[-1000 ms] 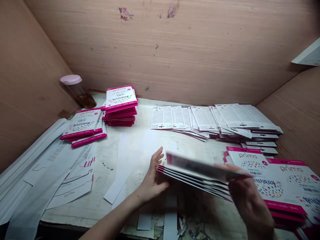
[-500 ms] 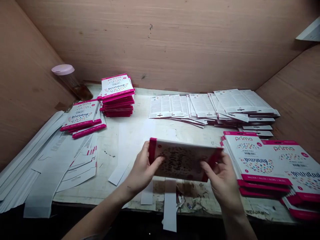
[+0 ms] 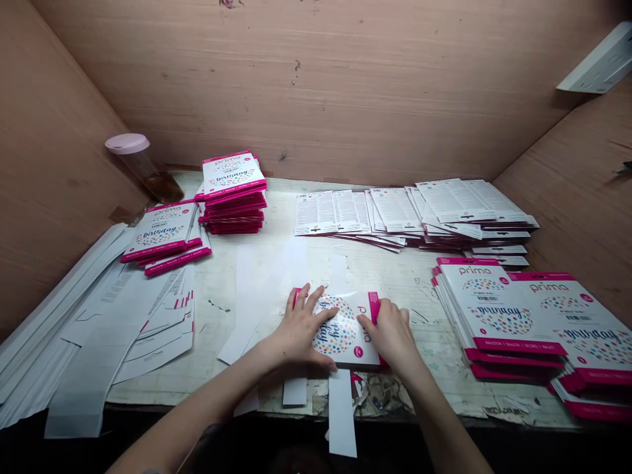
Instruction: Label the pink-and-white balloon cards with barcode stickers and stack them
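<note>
A small stack of white-and-pink "happy birthday" balloon packets [image 3: 348,332] is turned sideways, low over or resting on the near middle of the table. My left hand [image 3: 306,329] spans its left part, fingers spread over the top and far edge, thumb along the near edge. At the pink right end, my right hand [image 3: 392,332] grips the stack with the thumb on top; its other fingers wrap round the end and are partly hidden. White paper strips [image 3: 342,415] stick out from under the stack toward the front edge.
Face-up packet piles stand at right [image 3: 513,316], back left [image 3: 234,178] and left [image 3: 162,227]. Packets lie back side up [image 3: 395,210] along the rear. White printed sheets [image 3: 99,329] cover the left side. A pink-lidded bottle [image 3: 148,168] leans near the left wall. Wooden panels [image 3: 316,99] enclose the table.
The stack of packets has come down from a raised, tilted position to near the tabletop. My left hand has shifted onto its top, and my right hand has moved left with its end.
</note>
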`<action>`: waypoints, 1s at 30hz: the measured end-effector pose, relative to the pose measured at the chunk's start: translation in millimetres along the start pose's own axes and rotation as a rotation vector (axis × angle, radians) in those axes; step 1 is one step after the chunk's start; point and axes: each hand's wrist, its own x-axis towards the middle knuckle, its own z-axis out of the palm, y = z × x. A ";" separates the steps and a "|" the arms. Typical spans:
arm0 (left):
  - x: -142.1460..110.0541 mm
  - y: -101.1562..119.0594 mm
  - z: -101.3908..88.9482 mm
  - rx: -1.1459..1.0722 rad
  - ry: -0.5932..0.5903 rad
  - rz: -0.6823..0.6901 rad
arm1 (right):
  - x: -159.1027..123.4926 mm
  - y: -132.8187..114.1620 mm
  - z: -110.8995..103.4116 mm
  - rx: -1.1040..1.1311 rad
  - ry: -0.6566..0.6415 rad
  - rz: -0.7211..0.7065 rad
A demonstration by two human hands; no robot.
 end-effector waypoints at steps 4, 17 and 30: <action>2.8 -4.9 2.7 0.034 0.008 -0.009 | 58.1 -27.1 -2.7 -0.071 -0.086 -0.230; 0.8 -4.9 13.1 0.000 0.134 0.015 | 74.6 -64.3 -30.7 0.215 -0.304 -0.437; 2.3 -5.7 9.6 0.112 0.041 0.019 | -127.0 -6.3 -20.6 0.232 -0.153 -0.886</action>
